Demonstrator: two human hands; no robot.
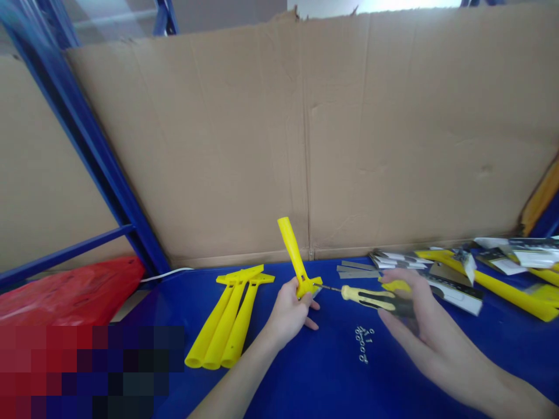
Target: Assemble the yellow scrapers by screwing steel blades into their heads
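Note:
My left hand [290, 311] is closed around the head of a yellow plastic scraper [292, 247], whose hollow handle points up and away. In my right hand [419, 326] is a screwdriver [367, 297] with a cream and black grip. Its thin shaft reaches left, and the tip meets the scraper's head or lies just in front of it; I cannot tell if it sits in a screw. Below the screwdriver, several small nuts and screws [362, 344] lie loose on the blue surface [314, 372]. Left of my left hand, 3 more yellow scraper handles [236, 314] rest side by side.
Flat grey blades [356, 270] lie near the back. Yellow handles [510, 291] and printed packaging [454, 294] crowd the right side. A red plastic bag [78, 291] sits at the left. Behind stands a cardboard panel [227, 145] beside a blue metal post [105, 169].

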